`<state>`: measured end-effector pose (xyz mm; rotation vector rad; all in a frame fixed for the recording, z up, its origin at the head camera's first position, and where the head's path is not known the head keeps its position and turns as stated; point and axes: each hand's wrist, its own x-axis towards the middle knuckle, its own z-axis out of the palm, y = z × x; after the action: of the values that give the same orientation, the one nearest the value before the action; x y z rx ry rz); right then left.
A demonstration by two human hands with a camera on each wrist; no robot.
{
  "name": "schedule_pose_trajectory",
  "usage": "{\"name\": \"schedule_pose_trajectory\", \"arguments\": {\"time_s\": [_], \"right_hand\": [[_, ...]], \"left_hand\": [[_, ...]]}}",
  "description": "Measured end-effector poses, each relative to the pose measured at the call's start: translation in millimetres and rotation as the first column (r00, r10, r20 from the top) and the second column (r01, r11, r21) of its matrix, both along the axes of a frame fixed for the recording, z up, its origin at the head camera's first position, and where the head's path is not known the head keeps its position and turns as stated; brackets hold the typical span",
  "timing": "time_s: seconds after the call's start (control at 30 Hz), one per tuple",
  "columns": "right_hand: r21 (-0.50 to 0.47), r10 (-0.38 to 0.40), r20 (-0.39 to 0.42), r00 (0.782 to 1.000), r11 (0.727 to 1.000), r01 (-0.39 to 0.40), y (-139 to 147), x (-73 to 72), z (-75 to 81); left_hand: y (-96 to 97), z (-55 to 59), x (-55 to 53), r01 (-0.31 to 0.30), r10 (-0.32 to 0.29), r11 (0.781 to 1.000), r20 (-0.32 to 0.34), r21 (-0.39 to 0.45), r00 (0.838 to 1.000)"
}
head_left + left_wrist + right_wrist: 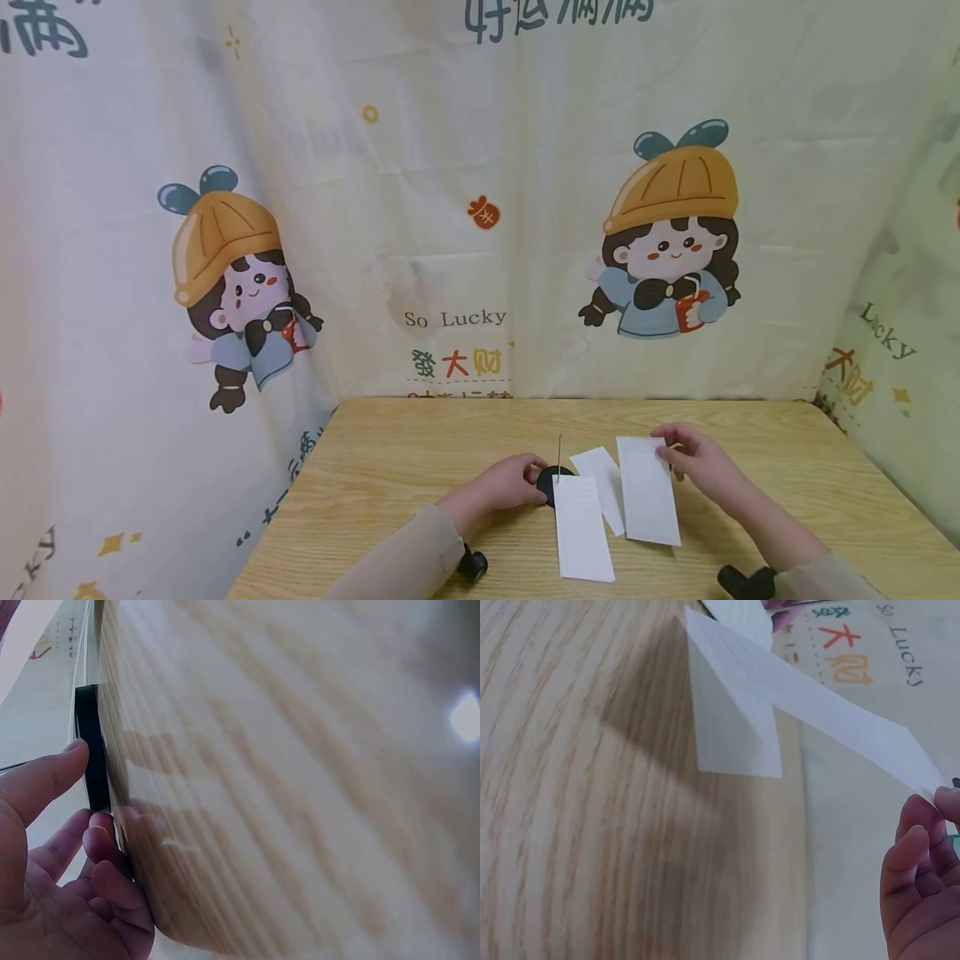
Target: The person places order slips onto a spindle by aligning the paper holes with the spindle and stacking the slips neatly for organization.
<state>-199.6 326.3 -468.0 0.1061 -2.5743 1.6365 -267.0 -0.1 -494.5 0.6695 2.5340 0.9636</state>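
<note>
A bill spike with a round black base (545,486) and a thin upright rod (559,450) stands on the table. My left hand (517,482) grips the base by its edge; the left wrist view shows the thumb on top of the black disc (93,750). A lined white slip (583,533) covers part of the base and extends towards me. By one top corner, my right hand (696,460) pinches another white paper slip (649,492), raised at a slant in the right wrist view. A third white slip (598,479) lies between these two, partly covered.
All this is on a wood-grain table (405,450). A cream printed curtain (435,208) hangs behind it and at both sides. Black devices sit at the left wrist (472,564) and the right wrist (746,582), near the table's front.
</note>
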Motion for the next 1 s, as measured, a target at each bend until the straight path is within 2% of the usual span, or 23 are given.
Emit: {"name": "schedule_pose_trajectory", "arguments": {"time_s": [0.33,0.53,0.8,1.0], "right_hand": [[-0.012,0.019,-0.015,1.0,1.0,-0.019,-8.2,1.1,13.2],[-0.036,0.028,-0.001,1.0,0.999,-0.028,-15.5,2.0,16.1],[-0.053,0.03,0.0,1.0,0.998,-0.03,-25.4,1.7,18.3],[-0.08,0.043,0.007,0.999,0.996,-0.043,-31.9,0.0,19.4]], "left_hand": [[-1.4,-3.3,-2.3,0.006,-0.006,1.0,-0.002,0.021,1.0],[-2.5,-4.7,-3.1,-0.018,0.016,0.998,0.03,0.067,0.999],[-6.3,4.5,1.2,-0.055,0.045,0.987,0.071,0.151,0.996],[-6.6,12.3,1.1,-0.06,0.053,0.986,0.049,0.158,0.997]]}}
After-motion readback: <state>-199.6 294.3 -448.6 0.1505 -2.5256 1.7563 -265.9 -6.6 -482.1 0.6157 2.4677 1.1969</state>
